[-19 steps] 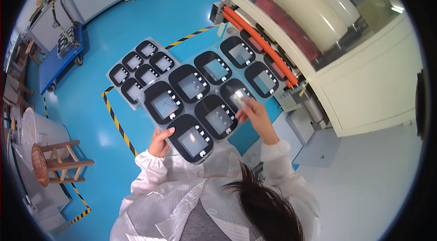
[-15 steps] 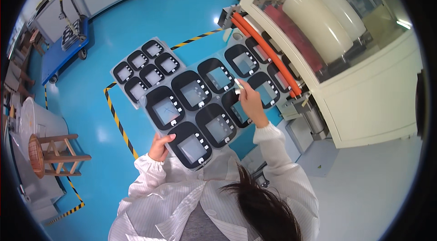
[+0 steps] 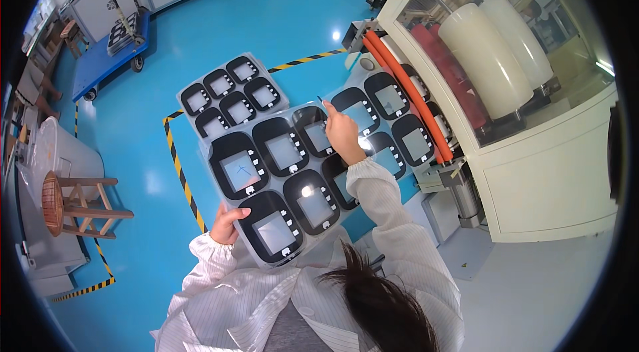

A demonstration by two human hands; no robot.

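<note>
A clear film strip with two rows of black, rounded-square panels [image 3: 283, 146] stretches from a machine's rollers toward me. Each panel has a pale window, and the near-left one bears a blue mark [image 3: 241, 170]. My left hand [image 3: 228, 222] is closed on the strip's near-left edge, thumb on top. Over the strip's far edge is my right hand [image 3: 343, 136], closed around a thin, small tool with a dark tip [image 3: 320, 98]; most of it is hidden by the fingers, so its kind is unclear.
Below the strip's far-left side lies a stack of similar panel sheets [image 3: 229, 96]. Orange rollers [image 3: 406, 92] and a cream machine housing [image 3: 546, 185] stand at right. A wooden stool [image 3: 86, 202] and blue trolley [image 3: 110, 62] are at left. Yellow-black tape [image 3: 176, 166] marks the floor.
My right hand has moved from the middle of the strip to its far edge, with the small tool. My left hand keeps its hold on the near-left edge. The whole view has shifted slightly.
</note>
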